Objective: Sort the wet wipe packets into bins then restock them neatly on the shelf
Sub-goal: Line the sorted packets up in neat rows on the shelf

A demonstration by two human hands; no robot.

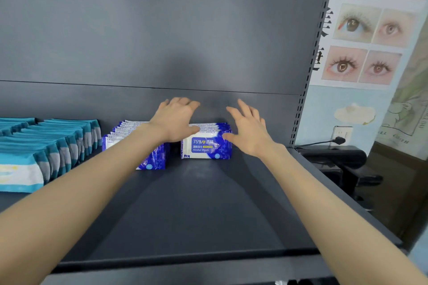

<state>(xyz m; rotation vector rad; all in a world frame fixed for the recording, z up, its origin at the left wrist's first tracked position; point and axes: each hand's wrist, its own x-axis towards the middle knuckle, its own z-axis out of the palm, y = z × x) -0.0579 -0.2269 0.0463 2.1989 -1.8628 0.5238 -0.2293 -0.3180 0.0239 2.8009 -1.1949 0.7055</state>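
1. The left hand (176,120) lies spread over the right row of blue wipe packets (203,148); the right hand (249,129), fingers loose, flanks it, grasping nothing
2. Another blue row (152,159) and teal packets (58,143) already line the shelf (208,203); restocking looks well along

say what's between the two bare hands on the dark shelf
Head view: a row of blue-and-white alcohol wipe packets, between left hand and right hand.
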